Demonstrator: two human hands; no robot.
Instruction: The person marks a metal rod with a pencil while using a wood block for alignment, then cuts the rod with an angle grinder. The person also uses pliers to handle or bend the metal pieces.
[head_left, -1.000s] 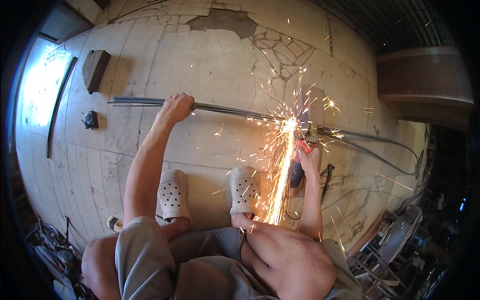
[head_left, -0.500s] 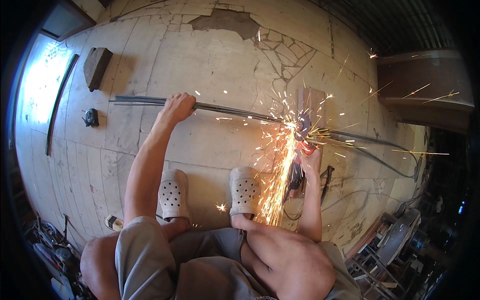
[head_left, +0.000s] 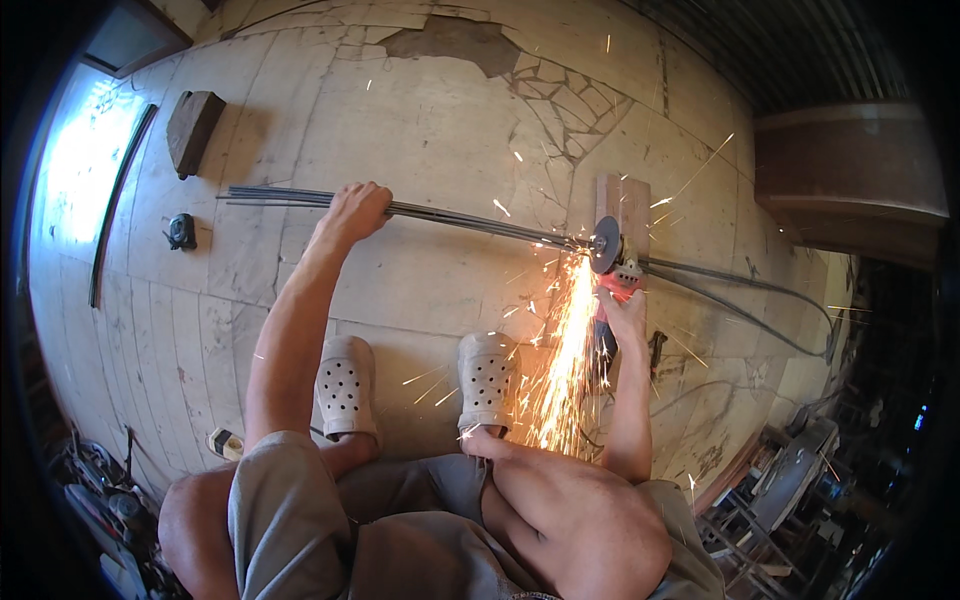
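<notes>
My left hand (head_left: 361, 211) is wrapped round a bundle of thin metal rods (head_left: 460, 220), which runs from the left across to the grinder. In my right hand (head_left: 625, 315) is a red and dark angle grinder (head_left: 625, 277). Its round cutting disc (head_left: 606, 244) meets the rods over a wooden block (head_left: 622, 205) on the floor. A bright stream of sparks (head_left: 565, 370) pours from the contact down toward my right shoe. Beyond the disc, more rods (head_left: 740, 285) stretch to the right and bend round. The sparks hide part of the grinder's body.
My feet in pale clogs (head_left: 487, 385) are close to the sparks. On the cracked tile floor lie a brick-like block (head_left: 195, 133), a tape measure (head_left: 181, 232) and a long dark strip (head_left: 120, 205). Metal frames (head_left: 780, 490) stand at lower right, a brown cabinet (head_left: 850, 160) at upper right.
The spray has narrowed, with fewer sparks flying up and right, so the disc and grinder head show more plainly. The grinder has tilted slightly; my left hand keeps its place on the rods.
</notes>
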